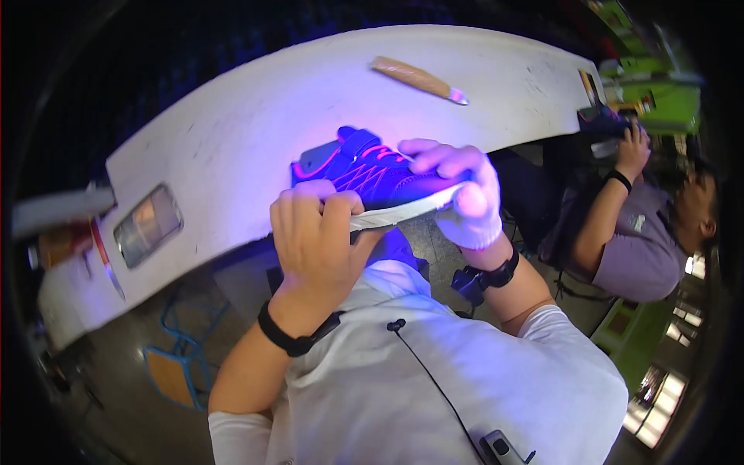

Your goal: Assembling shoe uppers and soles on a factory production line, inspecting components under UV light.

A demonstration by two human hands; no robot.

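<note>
A dark blue shoe (pixel 364 174) with glowing pink laces and a pale sole is held up between my hands, above the near edge of the white table (pixel 256 116). It lies under violet light, toe to the right, its sole edge facing me. My bare left hand (pixel 316 236) is closed on the heel end, thumb beneath the sole. My right hand (pixel 469 190), in a white glove that leaves fingers uncovered, grips the toe end. The thumb lies against the sole edge there. Behind the heel shows a flat grey piece (pixel 318 157); whether it touches the shoe I cannot tell.
A wooden-handled knife-like tool (pixel 418 77) lies at the table's far side. Toward the left are a clear-topped tray (pixel 149 225) and a red-handled blade (pixel 107 260). A blue-framed stool (pixel 174 372) stands below. At right, another person (pixel 632 225) holds a dark shoe (pixel 603 120).
</note>
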